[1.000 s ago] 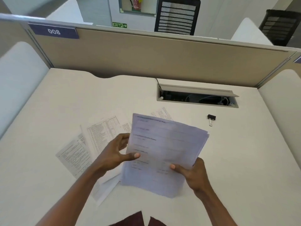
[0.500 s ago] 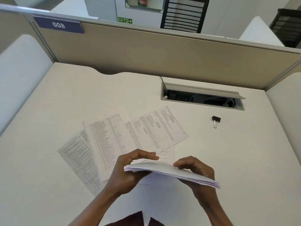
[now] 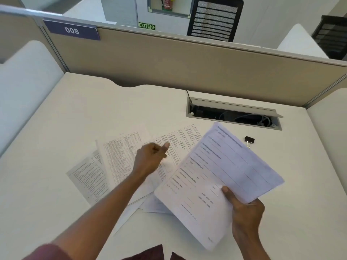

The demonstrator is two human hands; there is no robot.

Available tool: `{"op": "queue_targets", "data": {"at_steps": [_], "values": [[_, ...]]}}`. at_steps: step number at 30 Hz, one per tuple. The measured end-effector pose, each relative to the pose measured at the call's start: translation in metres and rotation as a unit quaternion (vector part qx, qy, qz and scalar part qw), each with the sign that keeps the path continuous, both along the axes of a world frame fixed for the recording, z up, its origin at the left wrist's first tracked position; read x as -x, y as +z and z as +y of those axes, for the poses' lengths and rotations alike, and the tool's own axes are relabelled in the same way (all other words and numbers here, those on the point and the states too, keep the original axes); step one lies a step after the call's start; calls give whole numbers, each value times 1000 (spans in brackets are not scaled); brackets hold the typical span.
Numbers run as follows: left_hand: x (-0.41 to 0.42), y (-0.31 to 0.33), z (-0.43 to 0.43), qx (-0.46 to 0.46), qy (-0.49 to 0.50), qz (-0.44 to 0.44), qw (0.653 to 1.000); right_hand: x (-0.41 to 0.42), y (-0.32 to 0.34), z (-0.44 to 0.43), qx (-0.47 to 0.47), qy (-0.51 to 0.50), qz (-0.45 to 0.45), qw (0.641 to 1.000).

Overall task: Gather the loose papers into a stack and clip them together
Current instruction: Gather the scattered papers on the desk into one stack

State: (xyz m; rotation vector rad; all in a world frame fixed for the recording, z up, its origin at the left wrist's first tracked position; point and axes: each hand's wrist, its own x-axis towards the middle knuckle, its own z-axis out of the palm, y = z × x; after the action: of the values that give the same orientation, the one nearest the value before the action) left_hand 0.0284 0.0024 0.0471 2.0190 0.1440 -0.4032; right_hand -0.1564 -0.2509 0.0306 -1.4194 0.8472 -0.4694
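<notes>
so the right hand (image 3: 246, 212) was pinching a partial stack of papers (image 3: 216, 177) at its lower right corner, thumb on top, the bundle lifted off the desk (image 3: 93, 109) and tilted with its long axis running from near-left up to far-right. the left hand (image 3: 150, 158) was out over the loose sheets (image 3: 120, 156) still fanned on the desk, fingers loosely curled and holding nothing, thumb tip right above the printed page nearest the middle. those leftover sheets lay directly under and left of that hand, so it was clearly the nearer one for the next grab, i'd guess. whether it was actually touching paper, couldn't tell, it was blurred. the binder clip (image 3: 249, 140) sat on the desk just beyond the stack's far edge, right-hand side. readable stuff: a "008" tag (image 3: 72, 30) on the partition and a green "exit" sign (image 3: 146, 26) behind. the print on the pages was too small to read.
</notes>
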Motion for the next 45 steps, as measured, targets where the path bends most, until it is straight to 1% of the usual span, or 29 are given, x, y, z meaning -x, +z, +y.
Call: {"op": "queue_targets", "data": {"at_steps": [2,4,6,10,13,18,20,22,24,26,28,31,34,36,41,45], "values": [[-30,-11,-7,-142,-21,-53,988,6,-6,-1,-31,-22,15,999],[-52,-20,-15,-222,-68,-97,968,10,-13,3,-58,-33,34,997],[-68,-27,-23,-277,-118,-131,945,13,-19,8,-86,-40,47,994],[-86,-40,-30,-347,-191,-138,908,16,-30,17,-118,-41,58,991],[-88,-51,-30,-403,-211,-158,876,18,-36,20,-122,-29,55,991],[-100,-51,-32,-419,-195,-164,872,17,-41,17,-118,-15,52,992],[-103,-48,-33,-396,-170,-171,886,16,-43,15,-120,-11,57,991],[-103,-43,-32,-352,-143,-161,911,14,-45,12,-125,-4,63,990],[-99,-36,-30,-289,-117,-133,941,11,-49,9,-135,8,63,989],[-92,-26,-30,-235,-100,-100,962,9,-49,5,-153,18,60,986],[-79,-15,-30,-196,-113,-70,971,7,-49,3,-181,37,54,981],[-48,-1,-27,-139,-118,-50,982,6,-53,1,-208,55,48,975],[-5,7,-22,-48,-151,-21,987,8,-58,-4,-219,62,57,972],[24,6,-17,13,-181,15,983,11,-59,-6,-225,65,74,969],[69,0,-2,116,-185,95,971,15,-58,-14,-206,71,90,972],[84,-1,7,172,-176,123,961,11,-49,-14,-161,83,87,980]]}}
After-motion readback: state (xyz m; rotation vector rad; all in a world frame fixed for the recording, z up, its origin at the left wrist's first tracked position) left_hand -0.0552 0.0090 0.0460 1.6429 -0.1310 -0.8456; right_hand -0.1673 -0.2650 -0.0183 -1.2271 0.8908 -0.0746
